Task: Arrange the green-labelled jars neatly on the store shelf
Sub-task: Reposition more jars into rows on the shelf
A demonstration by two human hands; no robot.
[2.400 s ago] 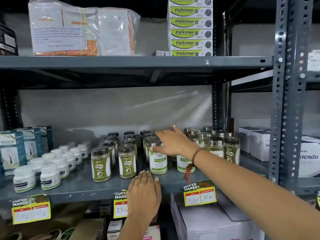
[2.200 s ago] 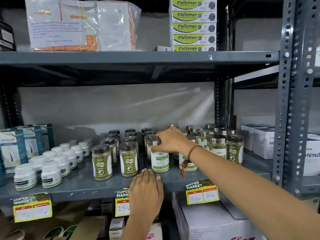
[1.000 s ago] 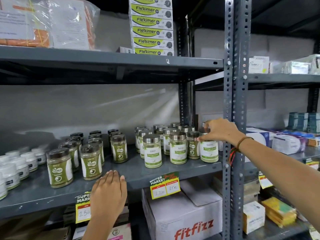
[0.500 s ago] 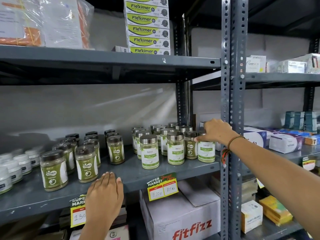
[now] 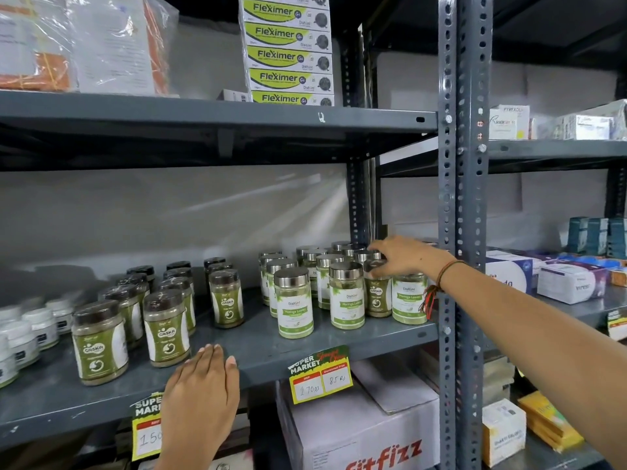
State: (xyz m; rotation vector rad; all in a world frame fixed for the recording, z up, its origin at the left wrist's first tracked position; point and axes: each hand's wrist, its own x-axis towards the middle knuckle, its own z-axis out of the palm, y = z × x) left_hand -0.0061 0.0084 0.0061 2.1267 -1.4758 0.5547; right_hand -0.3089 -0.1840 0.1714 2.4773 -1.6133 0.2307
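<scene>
Right hand (image 5: 405, 257) at centre right, fingers curled over the lid of a dark-labelled Gaska jar (image 5: 377, 293) in the steel-lidded moringa jars (image 5: 346, 295) cluster. Left hand (image 5: 202, 393) lower centre, flat, fingers together on the shelf edge (image 5: 264, 362).

Silver-lidded jars (image 5: 294, 307) with pale green labels stand upright in rows near the shelf's (image 5: 339, 340) right end. Dark-lidded, dark-green-labelled jars (image 5: 167, 329) stand upright toward its left.

Grey metal shelf (image 5: 339, 337), steel-lidded green-labelled jars (image 5: 294, 308), dark-lidded Gaska jars (image 5: 166, 329), white tubs (image 5: 23, 337) at left
</scene>
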